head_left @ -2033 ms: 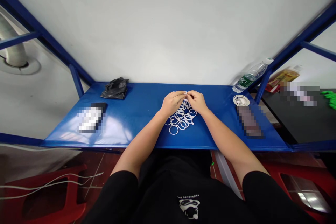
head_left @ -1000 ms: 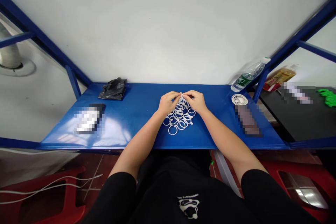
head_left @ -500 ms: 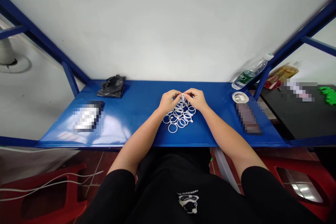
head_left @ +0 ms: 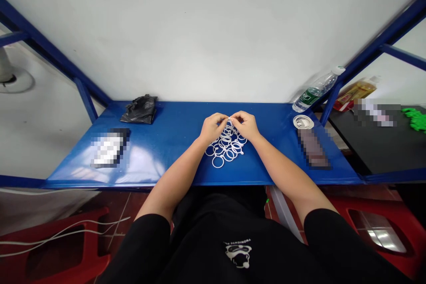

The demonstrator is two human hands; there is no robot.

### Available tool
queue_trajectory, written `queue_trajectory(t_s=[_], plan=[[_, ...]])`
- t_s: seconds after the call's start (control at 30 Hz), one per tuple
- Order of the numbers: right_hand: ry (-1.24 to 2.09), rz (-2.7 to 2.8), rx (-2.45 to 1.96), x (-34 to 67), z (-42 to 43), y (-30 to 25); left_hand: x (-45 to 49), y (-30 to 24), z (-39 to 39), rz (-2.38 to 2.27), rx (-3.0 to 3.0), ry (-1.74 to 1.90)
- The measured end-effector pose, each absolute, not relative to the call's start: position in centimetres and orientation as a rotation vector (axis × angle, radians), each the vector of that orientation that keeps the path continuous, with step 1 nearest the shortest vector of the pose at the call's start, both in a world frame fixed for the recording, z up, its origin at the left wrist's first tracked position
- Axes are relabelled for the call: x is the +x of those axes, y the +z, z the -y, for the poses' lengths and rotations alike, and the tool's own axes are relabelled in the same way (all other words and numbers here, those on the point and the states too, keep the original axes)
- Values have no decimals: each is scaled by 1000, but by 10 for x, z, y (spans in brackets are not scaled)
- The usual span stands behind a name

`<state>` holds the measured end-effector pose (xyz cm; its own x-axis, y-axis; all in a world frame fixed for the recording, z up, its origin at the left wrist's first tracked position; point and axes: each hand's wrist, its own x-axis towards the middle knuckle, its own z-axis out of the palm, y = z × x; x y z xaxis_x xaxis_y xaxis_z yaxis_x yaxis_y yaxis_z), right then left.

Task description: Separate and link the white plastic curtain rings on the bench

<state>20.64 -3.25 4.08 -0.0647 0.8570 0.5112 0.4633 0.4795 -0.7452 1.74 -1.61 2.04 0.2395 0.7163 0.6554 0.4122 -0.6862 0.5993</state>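
Observation:
Several white rings point(head_left: 218, 161) lie in a loose pile on the blue table point(head_left: 179, 142), close to its middle. Over the far end of the pile, my left hand point(head_left: 213, 127) and my right hand point(head_left: 246, 124) meet fingertip to fingertip. Both are closed in a pinch on a small white piece at the top of a ring, which mostly hides behind the fingers. Some rings are partly covered by my hands.
A crumpled black plastic bag point(head_left: 140, 109) lies at the back left, a blurred-out item point(head_left: 109, 148) before it. On the right are a water bottle point(head_left: 314, 91), a coiled white cable point(head_left: 303, 122) and a blurred dark item point(head_left: 313, 148). Blue frame bars flank the table.
The whole view has shifted slightly. My hands keep the same pinch in nearly the same spot, with only small finger movement. The ring pile looks unchanged.

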Motion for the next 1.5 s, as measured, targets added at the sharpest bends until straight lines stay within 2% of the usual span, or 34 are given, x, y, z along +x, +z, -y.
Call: queue_trajectory(t_s=[0.17, 0.53, 1.0, 1.27, 1.5], plan=[[355, 1845, -1135, 210, 32, 39, 13, 21, 16, -1001, 2307, 1346], [350, 1899, -1192, 214, 26, 36, -2, 23, 8, -1029, 2479, 1288], [516, 2415, -1341, 218, 14, 18, -2, 19, 9, -914, 2560, 1074], [429, 2494, -1365, 218, 17, 23, 3, 3, 6, -945, 2566, 819], [318, 2482, -1438, 216, 29, 40, 3, 3, 7, -974, 2569, 798]])
